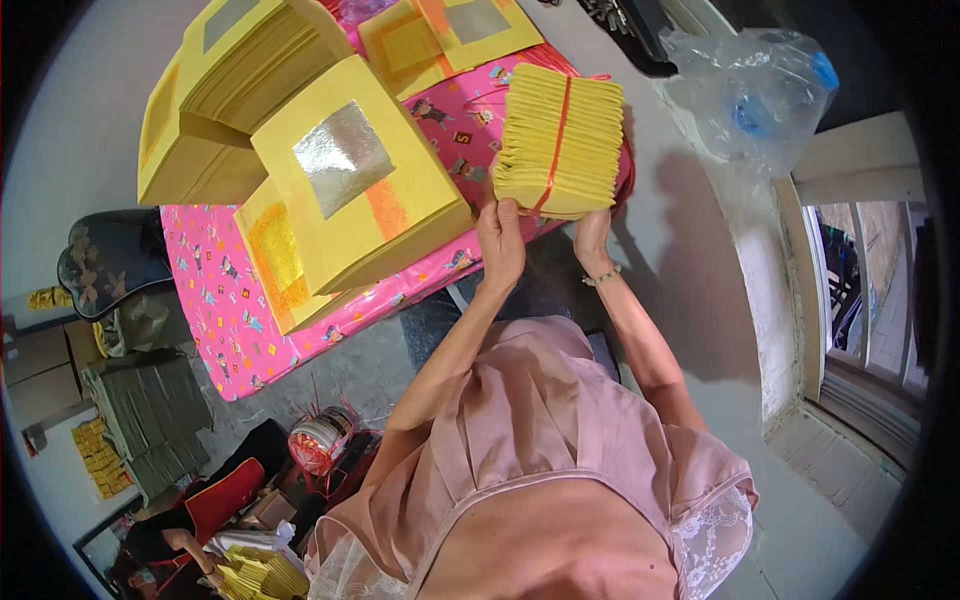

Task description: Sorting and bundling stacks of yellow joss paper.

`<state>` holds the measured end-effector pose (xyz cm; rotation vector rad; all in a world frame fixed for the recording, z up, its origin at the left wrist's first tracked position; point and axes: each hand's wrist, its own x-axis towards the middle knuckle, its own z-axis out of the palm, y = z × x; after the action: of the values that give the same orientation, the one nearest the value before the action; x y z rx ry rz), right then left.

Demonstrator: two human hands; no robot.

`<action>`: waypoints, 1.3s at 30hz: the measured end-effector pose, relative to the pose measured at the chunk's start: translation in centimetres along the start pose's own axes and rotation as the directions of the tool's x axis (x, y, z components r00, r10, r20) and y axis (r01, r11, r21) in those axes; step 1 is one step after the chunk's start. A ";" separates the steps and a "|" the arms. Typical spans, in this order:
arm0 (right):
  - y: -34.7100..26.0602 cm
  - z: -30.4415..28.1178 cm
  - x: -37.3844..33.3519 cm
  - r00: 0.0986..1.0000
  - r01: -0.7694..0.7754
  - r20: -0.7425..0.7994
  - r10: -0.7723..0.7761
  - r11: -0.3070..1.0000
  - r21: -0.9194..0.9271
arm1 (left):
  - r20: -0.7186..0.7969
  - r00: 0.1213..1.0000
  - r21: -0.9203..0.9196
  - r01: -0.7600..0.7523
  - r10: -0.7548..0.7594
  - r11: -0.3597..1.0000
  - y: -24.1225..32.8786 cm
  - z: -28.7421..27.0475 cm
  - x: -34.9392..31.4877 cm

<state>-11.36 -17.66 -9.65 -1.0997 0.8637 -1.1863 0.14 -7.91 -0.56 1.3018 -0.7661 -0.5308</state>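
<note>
A thick bundle of folded yellow paper, tied around the middle with a red string, stands at the right end of the pink patterned table cover. My left hand grips its near left corner, thumb on the front side. At the near right corner, my right hand holds the bundle from beside and behind, its fingertips mostly hidden. To the left of the bundle lies a tall stack of yellow paper sheets with a silver square on the top one.
More yellow stacks stand at the far left, and flat sheets at the back. A clear plastic bag is at the far right, near a window. At lower left, another person's hand is by yellow paper.
</note>
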 end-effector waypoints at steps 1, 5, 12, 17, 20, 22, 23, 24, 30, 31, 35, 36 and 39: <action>0.3 0.2 -0.3 0.999 -0.035 -0.022 0.036 0.999 0.021 | -0.019 1.000 -0.002 0.000 0.000 1.000 0.0 -0.1 0.1; 1.7 -0.9 -0.6 0.996 -0.063 -0.058 0.061 0.997 -0.050 | -0.074 0.994 -0.026 0.075 -0.076 0.997 0.1 0.3 0.2; -5.1 1.1 1.8 0.995 0.001 0.100 0.005 0.999 -0.053 | 0.172 0.972 0.058 0.154 -0.162 0.986 0.3 -1.8 0.8; -6.1 -0.6 7.5 0.986 0.054 0.158 -0.054 0.999 0.005 | 0.096 0.974 0.087 -0.216 0.207 0.973 0.9 -0.4 0.3; -3.8 -0.2 8.1 0.983 -0.012 0.181 -0.010 0.993 0.121 | 0.110 0.991 -0.125 -0.061 0.075 0.990 2.3 0.1 0.2; -3.6 1.8 7.7 0.979 -0.041 0.202 0.001 0.979 0.197 | 0.071 0.985 0.051 -0.160 0.156 0.986 1.4 -0.8 0.1; -3.7 2.8 7.7 0.975 -0.037 0.221 -0.006 0.981 0.191 | 0.059 0.985 0.060 -0.165 0.161 0.984 1.0 -1.2 0.1; -6.6 3.3 16.8 0.988 0.047 0.139 -0.067 0.989 0.141 | 0.129 0.978 -0.054 -0.158 0.163 0.986 1.2 2.5 0.3; -7.6 4.9 5.5 0.937 0.040 0.339 -0.082 0.991 0.129 | 0.057 0.998 -0.012 -0.005 0.006 1.000 -1.0 -1.3 -0.1; -8.0 4.5 4.7 0.924 0.044 0.372 -0.089 0.991 0.126 | 0.110 0.981 0.039 0.156 -0.159 0.987 -0.3 -1.4 -0.1; -11.0 4.2 6.6 0.866 0.100 0.480 -0.139 0.989 0.108 | 0.045 0.995 -0.143 -0.083 0.090 0.986 2.4 2.8 -0.7; -10.5 5.8 7.1 0.831 0.078 0.540 -0.136 0.989 0.129 | 0.063 0.991 -0.020 -0.114 0.115 0.993 2.8 1.7 -1.1; -11.5 5.3 5.7 0.754 0.078 0.640 -0.145 0.988 0.132 | -0.021 0.952 0.140 -0.300 0.306 0.943 7.5 1.0 -1.4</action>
<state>-8.38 -22.46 2.99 -1.3759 0.1931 -0.8276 -2.01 -5.97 6.53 1.2848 -0.9604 -0.2048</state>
